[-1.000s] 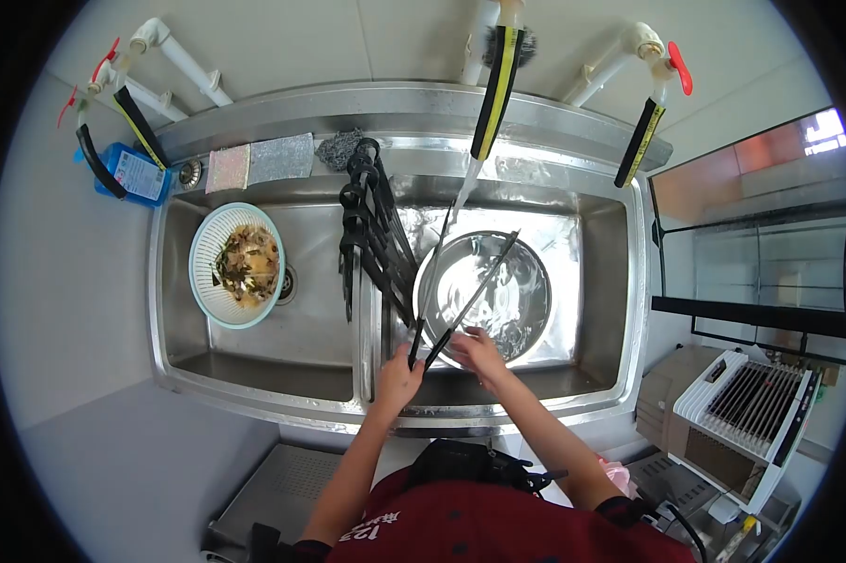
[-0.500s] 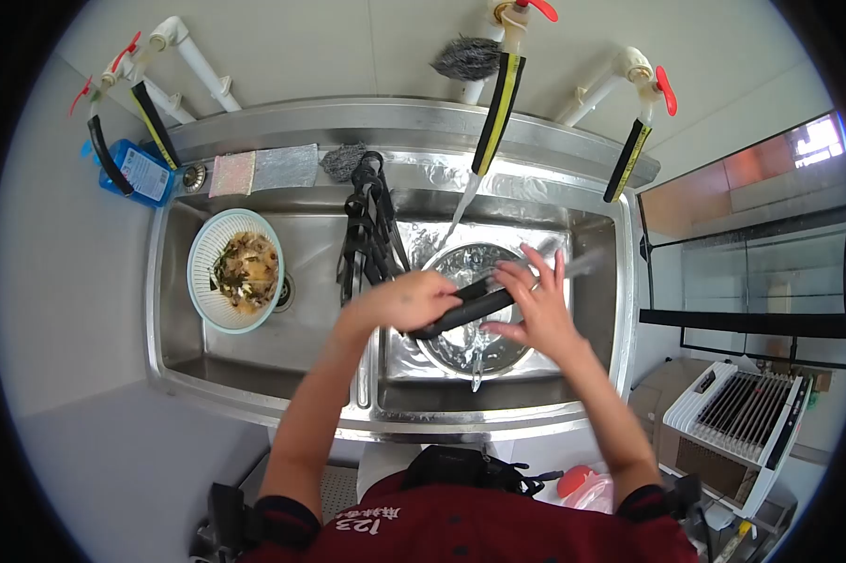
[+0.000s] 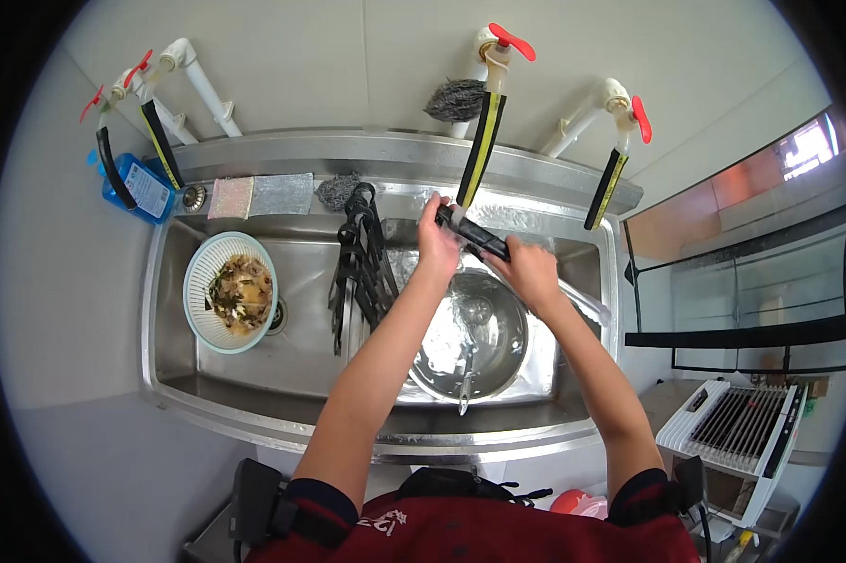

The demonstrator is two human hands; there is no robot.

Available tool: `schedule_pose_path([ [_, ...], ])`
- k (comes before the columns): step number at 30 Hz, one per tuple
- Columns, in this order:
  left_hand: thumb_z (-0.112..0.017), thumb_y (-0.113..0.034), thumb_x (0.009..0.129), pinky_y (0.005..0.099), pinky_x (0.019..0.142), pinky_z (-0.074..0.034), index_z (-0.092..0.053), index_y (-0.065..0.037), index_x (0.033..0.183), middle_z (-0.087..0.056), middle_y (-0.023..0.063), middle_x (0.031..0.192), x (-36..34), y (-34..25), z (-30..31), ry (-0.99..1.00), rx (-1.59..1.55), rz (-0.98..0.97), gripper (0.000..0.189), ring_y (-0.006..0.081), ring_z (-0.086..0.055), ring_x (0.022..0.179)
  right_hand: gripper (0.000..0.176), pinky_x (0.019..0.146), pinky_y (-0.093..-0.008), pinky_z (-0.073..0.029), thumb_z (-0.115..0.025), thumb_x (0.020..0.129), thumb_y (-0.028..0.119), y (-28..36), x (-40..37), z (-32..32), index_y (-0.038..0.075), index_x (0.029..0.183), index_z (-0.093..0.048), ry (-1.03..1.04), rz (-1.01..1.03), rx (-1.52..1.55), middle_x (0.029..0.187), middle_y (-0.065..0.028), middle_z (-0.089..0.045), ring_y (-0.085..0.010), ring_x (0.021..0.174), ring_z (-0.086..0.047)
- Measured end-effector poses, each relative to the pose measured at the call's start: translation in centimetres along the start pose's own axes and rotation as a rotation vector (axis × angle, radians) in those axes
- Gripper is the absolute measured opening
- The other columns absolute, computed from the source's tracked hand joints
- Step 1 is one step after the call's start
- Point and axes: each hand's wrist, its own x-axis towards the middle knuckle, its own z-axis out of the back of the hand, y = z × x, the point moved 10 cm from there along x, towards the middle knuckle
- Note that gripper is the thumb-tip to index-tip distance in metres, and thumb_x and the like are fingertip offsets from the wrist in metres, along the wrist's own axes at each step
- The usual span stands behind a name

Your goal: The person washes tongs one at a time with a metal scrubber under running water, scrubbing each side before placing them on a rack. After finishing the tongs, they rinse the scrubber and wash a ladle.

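Observation:
My right hand (image 3: 533, 274) is closed around a long black rod-like object (image 3: 480, 238) above the right sink basin. My left hand (image 3: 438, 246) holds its other end, just under the mouth of a black-and-yellow hose (image 3: 482, 150). Water from the hose runs over the object and my left fingers. What kind of thing it is, I cannot make out. A shiny pale strip (image 3: 584, 304) shows to the right of my right hand, blurred. Below my hands, a round metal bowl (image 3: 520, 361) with water stands in the basin. Black straps (image 3: 355, 267) hang over the divider at the left.
In the left basin sits a pale plastic colander (image 3: 195, 305) with wet food scraps (image 3: 242, 294). Along the back ledge lie cloths (image 3: 282, 194), a steel scourer (image 3: 338, 191) and a blue bottle (image 3: 138, 190). A glass-fronted cabinet (image 3: 742, 263) and a white slatted appliance (image 3: 728, 441) stand at the right.
Both hands have moved away from me with the black object, from over the bowl to under the hose. The object now tilts down to the right, and the view has shifted slightly.

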Motion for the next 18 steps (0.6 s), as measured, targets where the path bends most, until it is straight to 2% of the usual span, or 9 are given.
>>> schedule_pose_path([
  [4,-0.049,-0.052,0.076,0.0306,0.067,-0.039,-0.048,-0.011,0.089,-0.054,0.0058,0.081,-1.9,0.2,-1.2,-0.087,-0.208,-0.031,0.043,0.0187,-0.051,0.073,0.043,0.048,-0.0409,-0.044,-0.053,0.075,0.046,0.8,0.9,0.1,0.003,0.071,-0.048,-0.064,0.030,-0.017,0.053,-0.0154,-0.055,-0.0328,0.052,-0.056],
  [7,-0.058,-0.040,0.074,0.0259,0.059,-0.040,-0.047,-0.008,0.091,-0.051,0.0013,0.076,-3.3,1.4,-1.8,-0.019,0.199,-0.028,0.039,0.0113,-0.051,0.068,0.039,0.048,-0.0407,-0.045,-0.054,0.075,0.042,0.0,0.7,0.5,0.003,0.073,-0.049,-0.036,0.016,-0.040,0.056,-0.0160,-0.056,-0.0330,0.054,-0.057],
  [10,-0.065,-0.029,0.070,0.0241,0.057,-0.039,-0.046,-0.007,0.087,-0.052,0.0017,0.076,-5.7,1.7,-2.0,-0.072,0.297,0.047,0.033,0.0099,-0.051,0.068,0.035,0.054,-0.0403,-0.045,-0.056,0.074,0.038,-1.7,-0.2,-0.2,0.004,0.076,-0.050,0.089,-0.018,-0.058,0.060,-0.0168,-0.057,-0.0337,0.060,-0.057],
  [11,-0.065,-0.025,0.071,0.0226,0.058,-0.038,-0.047,-0.007,0.079,-0.051,0.0013,0.076,-7.5,0.5,-2.0,-0.138,0.314,-0.023,0.026,0.0087,-0.049,0.067,0.031,0.055,-0.0400,-0.045,-0.059,0.073,0.033,-0.8,-0.9,1.0,0.003,0.077,-0.050,0.055,0.054,0.011,0.062,-0.0167,-0.057,-0.0334,0.061,-0.057],
  [13,-0.063,-0.010,0.072,0.0188,0.058,-0.035,-0.051,-0.005,0.076,-0.050,-0.0014,0.073,-12.7,-4.0,-5.4,0.033,0.253,-0.229,0.014,0.0055,-0.046,0.065,0.028,0.056,-0.0392,-0.045,-0.065,0.068,0.021,2.2,-3.1,3.5,0.003,0.083,-0.049,-0.014,0.206,0.240,0.068,-0.0160,-0.057,-0.0336,0.062,-0.056],
  [15,-0.056,-0.007,0.074,0.0256,0.070,-0.040,-0.052,-0.004,0.076,-0.057,0.0061,0.076,-17.9,-10.3,-7.6,0.092,0.538,-0.563,0.006,0.0126,-0.053,0.074,0.034,0.062,-0.0376,-0.044,-0.066,0.069,0.025,6.2,-4.6,6.5,0.003,0.089,-0.049,-0.038,0.341,0.442,0.075,-0.0156,-0.056,-0.0324,0.070,-0.055],
  [16,-0.053,-0.005,0.074,0.0306,0.076,-0.042,-0.051,-0.004,0.077,-0.056,0.0071,0.077,-19.5,-13.2,-6.5,0.017,0.530,-0.676,0.004,0.0151,-0.054,0.075,0.037,0.065,-0.0369,-0.044,-0.065,0.069,0.025,7.6,-5.4,7.8,0.003,0.094,-0.049,-0.112,0.437,0.522,0.079,-0.0156,-0.055,-0.0315,0.075,-0.055],
  [17,-0.056,-0.001,0.074,0.0279,0.073,-0.044,-0.051,-0.005,0.086,-0.051,0.0025,0.076,-21.3,-16.0,-6.6,0.024,0.245,-0.694,0.014,0.0090,-0.049,0.074,0.037,0.065,-0.0369,-0.044,-0.065,0.069,0.025,7.6,-6.0,7.7,0.003,0.094,-0.049,-0.101,0.424,0.534,0.079,-0.0156,-0.055,-0.0315,0.075,-0.055],
  [18,-0.050,-0.002,0.077,0.0362,0.079,-0.044,-0.049,-0.005,0.088,-0.049,0.0054,0.077,-23.9,-19.7,-7.7,0.096,0.419,-0.874,0.011,0.0128,-0.050,0.075,0.037,0.068,-0.0359,-0.043,-0.065,0.070,0.024,7.3,-6.4,8.0,0.002,0.095,-0.050,-0.131,0.395,0.594,0.083,-0.0156,-0.055,-0.0303,0.078,-0.054],
])
